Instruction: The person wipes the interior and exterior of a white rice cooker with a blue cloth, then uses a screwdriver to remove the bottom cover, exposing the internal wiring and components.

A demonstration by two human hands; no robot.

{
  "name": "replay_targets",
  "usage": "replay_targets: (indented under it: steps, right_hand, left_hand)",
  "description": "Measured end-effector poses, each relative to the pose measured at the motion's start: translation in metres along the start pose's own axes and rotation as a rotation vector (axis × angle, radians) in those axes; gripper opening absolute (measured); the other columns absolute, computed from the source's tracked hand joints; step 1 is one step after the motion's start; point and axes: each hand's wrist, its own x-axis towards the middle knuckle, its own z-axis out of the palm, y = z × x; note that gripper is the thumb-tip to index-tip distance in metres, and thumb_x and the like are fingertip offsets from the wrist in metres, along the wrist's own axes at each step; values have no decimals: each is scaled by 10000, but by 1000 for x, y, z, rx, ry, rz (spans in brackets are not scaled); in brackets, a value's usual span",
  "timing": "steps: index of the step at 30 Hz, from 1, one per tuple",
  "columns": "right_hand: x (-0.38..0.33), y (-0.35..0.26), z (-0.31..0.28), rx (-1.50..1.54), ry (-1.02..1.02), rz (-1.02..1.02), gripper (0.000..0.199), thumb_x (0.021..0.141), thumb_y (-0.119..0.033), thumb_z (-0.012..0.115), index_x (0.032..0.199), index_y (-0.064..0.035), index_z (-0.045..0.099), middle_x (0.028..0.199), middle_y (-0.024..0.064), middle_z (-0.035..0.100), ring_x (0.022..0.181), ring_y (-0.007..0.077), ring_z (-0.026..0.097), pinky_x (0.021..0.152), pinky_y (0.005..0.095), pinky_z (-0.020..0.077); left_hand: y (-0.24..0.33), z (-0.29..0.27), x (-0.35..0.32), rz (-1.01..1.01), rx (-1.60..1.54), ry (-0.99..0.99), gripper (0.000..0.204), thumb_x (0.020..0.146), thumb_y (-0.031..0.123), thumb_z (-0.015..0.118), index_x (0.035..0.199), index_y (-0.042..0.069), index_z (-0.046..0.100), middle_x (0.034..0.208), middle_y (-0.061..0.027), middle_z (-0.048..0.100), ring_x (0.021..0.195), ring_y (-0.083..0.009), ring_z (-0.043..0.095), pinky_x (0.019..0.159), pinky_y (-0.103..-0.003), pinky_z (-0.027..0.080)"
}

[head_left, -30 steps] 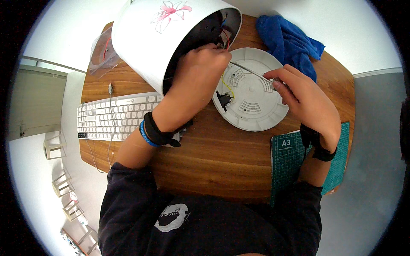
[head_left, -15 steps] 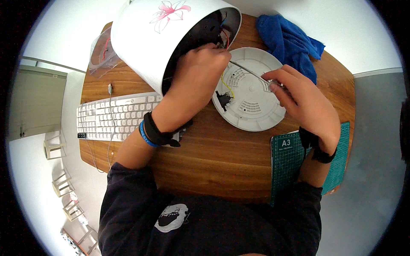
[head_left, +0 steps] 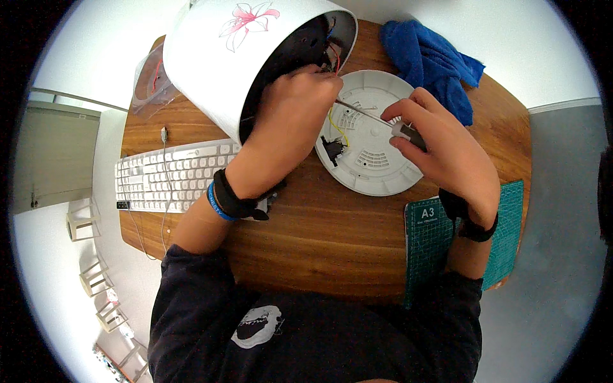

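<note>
A white cylindrical appliance housing (head_left: 211,70) with a pink flower print lies tilted on its side, its dark open end facing me. My left hand (head_left: 297,99) is at that opening, fingers curled in among the red and blue wires (head_left: 336,56); what they pinch is hidden. In my right hand (head_left: 447,143) is a screwdriver (head_left: 408,134), gripped by its grey handle. Its thin shaft points left, and the tip ends by my left fingers. Beneath the shaft lies a round white vented base cover (head_left: 377,182), with a black socket part (head_left: 332,150) and a yellow wire (head_left: 341,129).
A white keyboard (head_left: 182,175) and a thin cable (head_left: 167,175) are on the left of the wooden table (head_left: 306,249). A clear plastic bag (head_left: 153,83) sits beside the housing. At the back right is a blue cloth (head_left: 428,57); a green cutting mat (head_left: 504,236) lies front right.
My right hand has shifted slightly left and turned, so more of the screwdriver's handle shows. The housing and my left hand sit a touch further left.
</note>
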Motion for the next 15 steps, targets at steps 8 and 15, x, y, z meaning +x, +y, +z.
replay_targets:
  steps: [8, 15]
  right_hand:
    - [-4, -1, -8, -84, -8, 94, 307, 991, -59, 771, 1268, -57, 639, 1218, 201, 594, 1042, 436, 732, 892, 523, 599]
    - [-4, -2, -8, -113, 17, 55, 308, 994, -72, 779, 1271, -51, 645, 1200, 201, 594, 1009, 435, 740, 857, 525, 602]
  left_hand:
    - [1, -2, 1, -13, 6, -19, 253, 988, 36, 631, 1169, 69, 804, 1108, -194, 796, 953, -432, 788, 815, -507, 651]
    - [1, -1, 1, 6, 7, -16, 280, 959, 4, 632, 1179, 61, 794, 1104, -191, 793, 955, -425, 786, 821, -498, 653]
